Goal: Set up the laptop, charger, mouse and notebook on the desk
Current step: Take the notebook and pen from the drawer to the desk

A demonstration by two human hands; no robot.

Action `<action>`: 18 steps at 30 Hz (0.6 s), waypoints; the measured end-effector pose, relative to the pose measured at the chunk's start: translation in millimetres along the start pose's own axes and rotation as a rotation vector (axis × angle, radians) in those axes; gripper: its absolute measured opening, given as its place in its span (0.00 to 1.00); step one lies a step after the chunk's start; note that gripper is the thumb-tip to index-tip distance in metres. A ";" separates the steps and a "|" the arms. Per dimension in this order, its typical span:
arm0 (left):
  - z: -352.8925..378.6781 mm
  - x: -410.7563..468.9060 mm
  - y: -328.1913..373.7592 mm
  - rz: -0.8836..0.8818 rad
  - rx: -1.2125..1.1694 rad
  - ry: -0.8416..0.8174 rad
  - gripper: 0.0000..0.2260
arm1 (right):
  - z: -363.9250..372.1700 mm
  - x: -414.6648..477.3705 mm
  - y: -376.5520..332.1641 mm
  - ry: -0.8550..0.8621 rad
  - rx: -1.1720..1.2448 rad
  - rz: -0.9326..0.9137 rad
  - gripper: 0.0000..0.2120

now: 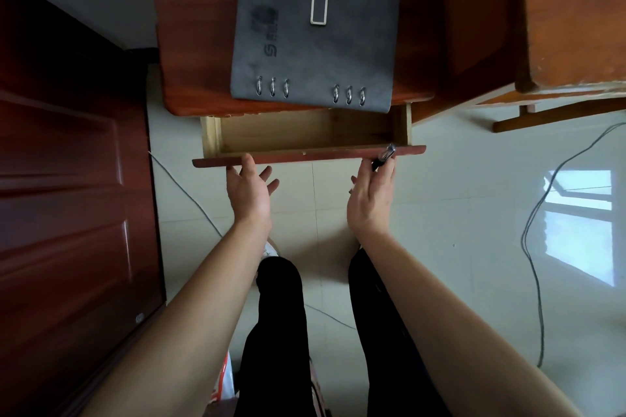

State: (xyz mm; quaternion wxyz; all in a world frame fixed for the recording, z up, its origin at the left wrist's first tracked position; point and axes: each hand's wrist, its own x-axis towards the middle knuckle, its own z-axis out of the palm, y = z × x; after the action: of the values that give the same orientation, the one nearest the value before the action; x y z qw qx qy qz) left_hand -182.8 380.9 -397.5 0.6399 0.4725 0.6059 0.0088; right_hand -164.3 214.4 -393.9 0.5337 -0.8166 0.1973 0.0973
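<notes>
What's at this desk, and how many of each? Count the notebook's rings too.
Notebook: 1
Rings on it: 6
Drawer, open: 1
Pen, in the right hand: 1
Total: 9

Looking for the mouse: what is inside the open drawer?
The pulled-out part of the drawer shows only bare wood. Its rear runs under the desk top, hidden from view.
</notes>
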 end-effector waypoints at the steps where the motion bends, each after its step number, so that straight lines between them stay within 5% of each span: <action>1: 0.5 1.8 6.7 0.026 0.014 -0.017 0.24 | 0.5 7.0 -9.1 0.024 0.008 0.009 0.11; 11: 16.4 26.3 55.4 0.167 0.098 -0.209 0.13 | -3.6 74.1 -43.6 0.104 0.017 0.016 0.06; 18: 14.8 18.7 55.4 0.144 0.065 -0.176 0.16 | -9.2 70.1 -50.1 0.100 0.066 0.064 0.06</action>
State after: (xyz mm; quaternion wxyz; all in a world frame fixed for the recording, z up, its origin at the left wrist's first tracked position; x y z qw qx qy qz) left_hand -135.1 413.6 -380.5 0.6727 0.5341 0.5120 -0.0064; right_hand -80.1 208.4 -374.3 0.5462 -0.7958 0.2527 0.0668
